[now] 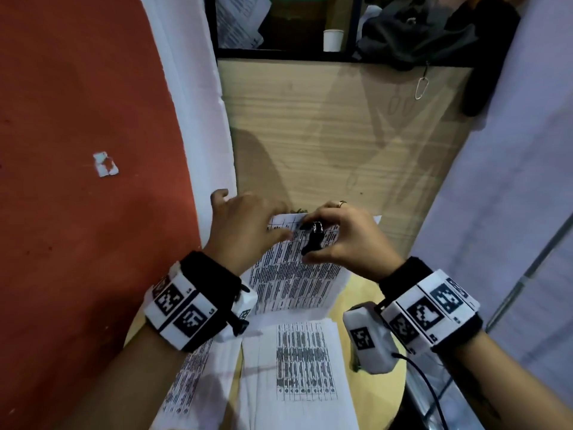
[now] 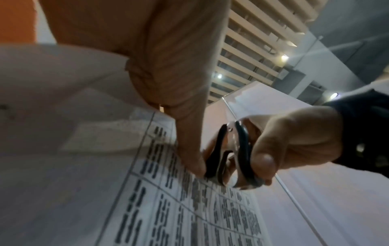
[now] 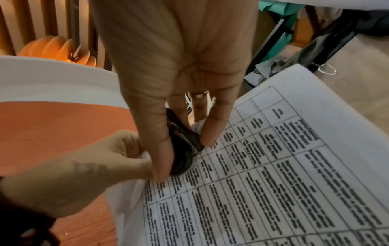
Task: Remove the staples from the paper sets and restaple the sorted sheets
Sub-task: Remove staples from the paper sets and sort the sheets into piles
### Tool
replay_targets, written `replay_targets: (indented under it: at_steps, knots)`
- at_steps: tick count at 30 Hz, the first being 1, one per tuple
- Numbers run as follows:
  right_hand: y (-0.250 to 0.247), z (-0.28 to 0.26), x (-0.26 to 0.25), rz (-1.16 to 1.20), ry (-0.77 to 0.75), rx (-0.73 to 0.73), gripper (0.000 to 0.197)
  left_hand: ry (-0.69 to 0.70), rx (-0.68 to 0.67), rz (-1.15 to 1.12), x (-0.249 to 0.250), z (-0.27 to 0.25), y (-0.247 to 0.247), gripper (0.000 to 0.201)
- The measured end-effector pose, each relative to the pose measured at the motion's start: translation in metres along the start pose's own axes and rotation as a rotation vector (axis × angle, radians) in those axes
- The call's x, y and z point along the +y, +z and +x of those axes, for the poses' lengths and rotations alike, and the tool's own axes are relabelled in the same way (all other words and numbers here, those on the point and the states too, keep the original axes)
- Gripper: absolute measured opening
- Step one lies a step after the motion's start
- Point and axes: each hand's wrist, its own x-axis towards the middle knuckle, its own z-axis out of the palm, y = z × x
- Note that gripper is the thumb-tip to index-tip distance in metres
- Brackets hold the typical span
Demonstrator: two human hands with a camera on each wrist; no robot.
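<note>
Printed sheets [image 1: 305, 361]: stacked nearest on the tabletop [image 1: 341, 135]. Paper set [image 1: 294, 271]: beyond them, top edge raised. Left hand [image 1: 245, 225]: grip pinching its upper left corner. Right hand [image 1: 344, 237]: grip closed round black staple remover [image 1: 313, 238], claws at that corner. Paper cup [image 1: 333, 40]: far shelf

It looks like an office or back-room work corner, though the view is narrow: printed table sheets [image 1: 305, 352] lie stacked on a small wooden table [image 1: 375, 293], a shelf [image 1: 279, 54] behind holds more papers [image 1: 240, 20] and a paper cup [image 1: 333, 40], and white partition panels [image 1: 198, 113] close in both sides.
</note>
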Motion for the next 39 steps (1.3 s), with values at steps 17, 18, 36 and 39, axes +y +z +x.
replay_targets:
  at_steps: [17, 18, 36, 39]
  knots:
    - [-0.001, -0.016, 0.004, 0.104, -0.131, 0.265, 0.047, 0.042, -0.084, -0.45, -0.021, 0.006, 0.01, 0.062]
    - [0.004, -0.018, 0.002, 0.119, -0.177, 0.296, 0.047, 0.039, -0.091, -0.457, -0.02, 0.006, 0.009, 0.063]
    - [0.011, -0.014, -0.006, -0.087, -0.419, 0.344, 0.037, 0.037, -0.1, -0.638, -0.012, 0.008, 0.004, 0.045]
    - [0.01, -0.012, -0.005, -0.133, -0.428, 0.336, 0.037, 0.021, -0.088, -0.614, -0.012, 0.007, 0.004, 0.046]
